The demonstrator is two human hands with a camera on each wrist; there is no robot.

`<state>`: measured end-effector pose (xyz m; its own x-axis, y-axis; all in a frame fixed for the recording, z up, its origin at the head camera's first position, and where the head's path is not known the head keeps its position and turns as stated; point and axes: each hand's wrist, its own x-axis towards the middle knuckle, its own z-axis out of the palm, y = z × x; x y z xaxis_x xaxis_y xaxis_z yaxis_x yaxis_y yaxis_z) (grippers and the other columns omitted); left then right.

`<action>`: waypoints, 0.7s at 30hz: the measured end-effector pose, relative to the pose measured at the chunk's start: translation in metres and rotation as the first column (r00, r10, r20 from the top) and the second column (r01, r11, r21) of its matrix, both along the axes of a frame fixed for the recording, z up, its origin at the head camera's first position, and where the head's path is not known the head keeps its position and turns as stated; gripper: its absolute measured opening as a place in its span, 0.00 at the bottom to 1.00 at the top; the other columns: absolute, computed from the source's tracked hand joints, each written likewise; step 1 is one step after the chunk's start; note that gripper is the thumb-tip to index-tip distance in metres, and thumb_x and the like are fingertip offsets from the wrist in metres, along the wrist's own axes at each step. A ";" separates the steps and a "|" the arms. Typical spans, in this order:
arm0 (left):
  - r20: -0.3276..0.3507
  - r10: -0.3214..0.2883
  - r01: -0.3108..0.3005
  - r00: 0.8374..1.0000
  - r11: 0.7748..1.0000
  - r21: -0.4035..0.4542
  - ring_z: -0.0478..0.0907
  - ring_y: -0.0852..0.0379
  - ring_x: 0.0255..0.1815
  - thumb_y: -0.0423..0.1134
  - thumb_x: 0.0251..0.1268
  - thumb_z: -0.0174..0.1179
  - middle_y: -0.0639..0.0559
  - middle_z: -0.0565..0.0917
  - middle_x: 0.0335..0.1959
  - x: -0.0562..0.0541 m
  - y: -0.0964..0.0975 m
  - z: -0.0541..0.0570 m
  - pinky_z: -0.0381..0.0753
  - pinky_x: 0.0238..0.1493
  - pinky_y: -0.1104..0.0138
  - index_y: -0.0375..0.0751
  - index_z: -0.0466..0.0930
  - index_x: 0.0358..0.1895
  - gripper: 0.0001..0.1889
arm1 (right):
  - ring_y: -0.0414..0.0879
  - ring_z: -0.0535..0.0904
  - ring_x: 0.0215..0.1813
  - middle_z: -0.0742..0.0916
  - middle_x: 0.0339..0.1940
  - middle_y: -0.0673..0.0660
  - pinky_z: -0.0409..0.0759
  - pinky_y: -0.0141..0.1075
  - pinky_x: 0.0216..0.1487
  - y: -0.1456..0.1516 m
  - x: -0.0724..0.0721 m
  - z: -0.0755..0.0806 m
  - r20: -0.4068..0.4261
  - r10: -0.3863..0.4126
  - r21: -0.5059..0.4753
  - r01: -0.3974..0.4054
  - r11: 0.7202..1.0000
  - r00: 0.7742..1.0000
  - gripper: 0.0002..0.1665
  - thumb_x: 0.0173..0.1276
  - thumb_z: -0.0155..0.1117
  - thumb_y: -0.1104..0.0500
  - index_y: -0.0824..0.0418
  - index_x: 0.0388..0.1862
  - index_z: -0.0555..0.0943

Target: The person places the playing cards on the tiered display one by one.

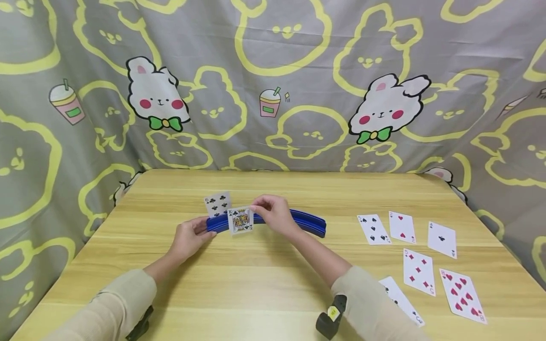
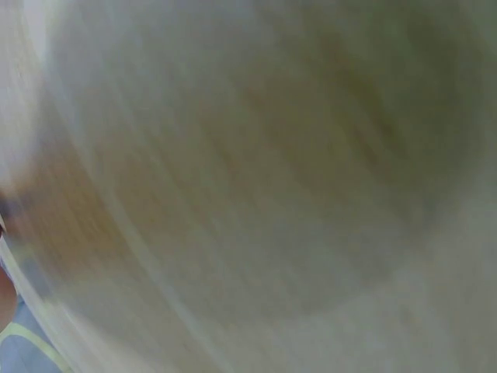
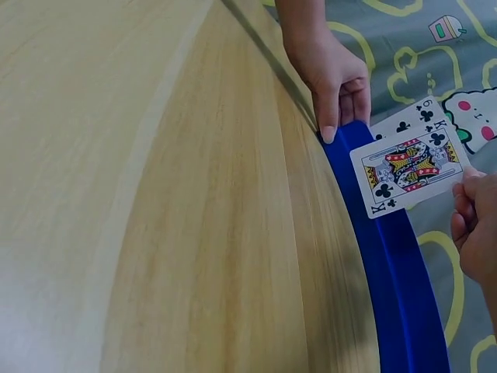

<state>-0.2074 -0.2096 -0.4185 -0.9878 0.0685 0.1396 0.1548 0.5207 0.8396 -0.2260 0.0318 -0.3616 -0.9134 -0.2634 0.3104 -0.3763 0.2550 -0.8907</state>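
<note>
A curved blue card holder [image 1: 309, 222] lies across the middle of the table. My left hand [image 1: 191, 238] grips its left end, thumb in front and fingers behind; in the right wrist view the same left hand [image 3: 332, 78] shows more closely. The six of clubs [image 1: 218, 202] stands upright at the holder's left part. Between thumb and fingers, my right hand [image 1: 275, 215] pinches the king of clubs [image 1: 241, 220] by its upper right corner. In the right wrist view the king [image 3: 411, 169] overlaps the holder and partly hides the six. The left wrist view shows mostly blurred tabletop.
Several cards lie face up at the table's right: five of spades [image 1: 374, 229], two of hearts [image 1: 402, 227], ace of clubs [image 1: 442, 239], five of diamonds [image 1: 419, 272], eight of hearts [image 1: 463, 296]. Another black-suited card [image 1: 401, 301] is partly hidden by my right sleeve. A patterned curtain [image 1: 298, 118] surrounds the table.
</note>
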 end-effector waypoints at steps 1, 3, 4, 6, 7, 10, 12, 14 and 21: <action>0.001 -0.001 0.001 1.000 1.000 0.000 0.80 0.35 0.48 0.23 0.52 0.63 0.23 0.78 0.46 0.000 0.000 0.000 0.86 0.45 0.68 0.18 0.72 0.52 0.22 | 0.37 0.67 0.22 0.85 0.29 0.65 0.64 0.21 0.19 -0.001 -0.001 0.000 -0.001 -0.001 0.001 0.001 1.000 1.000 0.06 0.62 0.62 0.65 0.70 0.32 0.82; -0.001 -0.001 0.001 1.000 1.000 0.001 0.80 0.35 0.47 0.22 0.52 0.63 0.23 0.78 0.46 0.000 0.001 0.000 0.86 0.45 0.68 0.18 0.72 0.51 0.21 | 0.37 0.67 0.22 0.85 0.28 0.65 0.65 0.21 0.19 -0.004 -0.003 -0.001 -0.002 -0.001 0.003 0.001 1.000 1.000 0.06 0.62 0.62 0.65 0.70 0.32 0.82; -0.001 0.000 0.000 1.000 1.000 0.006 0.80 0.35 0.47 0.22 0.51 0.62 0.23 0.78 0.46 0.000 0.001 0.000 0.86 0.45 0.68 0.18 0.72 0.51 0.21 | 0.37 0.68 0.22 0.85 0.28 0.65 0.65 0.21 0.20 -0.006 -0.004 -0.001 -0.003 -0.002 0.004 0.002 1.000 1.000 0.06 0.62 0.62 0.65 0.69 0.32 0.82; -0.004 0.001 -0.001 1.000 1.000 0.009 0.80 0.35 0.47 0.22 0.51 0.62 0.23 0.78 0.46 -0.001 0.001 -0.001 0.86 0.45 0.68 0.18 0.72 0.51 0.22 | 0.36 0.69 0.23 0.85 0.28 0.64 0.67 0.21 0.21 -0.009 -0.008 -0.005 -0.012 -0.001 -0.002 0.001 1.000 1.000 0.06 0.62 0.63 0.65 0.69 0.32 0.83; -0.006 0.001 -0.001 1.000 1.000 0.013 0.80 0.35 0.47 0.22 0.51 0.62 0.23 0.78 0.46 -0.001 0.001 -0.001 0.86 0.45 0.68 0.18 0.72 0.51 0.22 | 0.36 0.69 0.23 0.85 0.28 0.64 0.67 0.21 0.21 -0.010 -0.009 -0.005 -0.020 0.003 -0.005 -0.003 1.000 1.000 0.06 0.62 0.63 0.65 0.69 0.32 0.83; -0.008 0.000 0.000 1.000 1.000 0.020 0.80 0.35 0.47 0.21 0.51 0.62 0.24 0.79 0.46 -0.002 0.001 -0.001 0.86 0.45 0.69 0.18 0.72 0.51 0.21 | 0.36 0.70 0.23 0.85 0.28 0.65 0.69 0.20 0.22 -0.015 -0.011 -0.005 -0.029 0.011 -0.018 -0.012 1.000 1.000 0.06 0.61 0.63 0.65 0.69 0.32 0.83; -0.012 -0.001 0.002 1.000 1.000 0.019 0.80 0.35 0.47 0.22 0.51 0.63 0.24 0.79 0.45 -0.002 0.001 -0.001 0.86 0.44 0.69 0.18 0.72 0.51 0.21 | 0.35 0.70 0.23 0.85 0.28 0.65 0.69 0.20 0.22 -0.018 -0.012 -0.005 -0.031 0.014 -0.019 -0.014 1.000 0.999 0.06 0.61 0.63 0.65 0.69 0.32 0.83; -0.016 -0.004 0.004 1.000 1.000 0.016 0.80 0.35 0.47 0.22 0.51 0.63 0.24 0.79 0.45 -0.002 0.000 -0.001 0.86 0.44 0.69 0.18 0.72 0.51 0.21 | 0.34 0.70 0.23 0.86 0.28 0.64 0.70 0.20 0.22 -0.022 -0.014 -0.005 -0.038 0.015 -0.012 -0.015 1.000 0.999 0.06 0.61 0.63 0.65 0.69 0.32 0.83; -0.022 -0.006 0.007 1.000 0.999 0.032 0.80 0.35 0.47 0.21 0.51 0.62 0.24 0.79 0.45 -0.003 0.000 -0.003 0.86 0.44 0.69 0.18 0.74 0.50 0.20 | 0.33 0.71 0.24 0.87 0.30 0.63 0.73 0.19 0.23 -0.032 -0.017 -0.005 -0.074 0.050 0.022 -0.048 0.999 0.996 0.06 0.60 0.64 0.65 0.68 0.32 0.84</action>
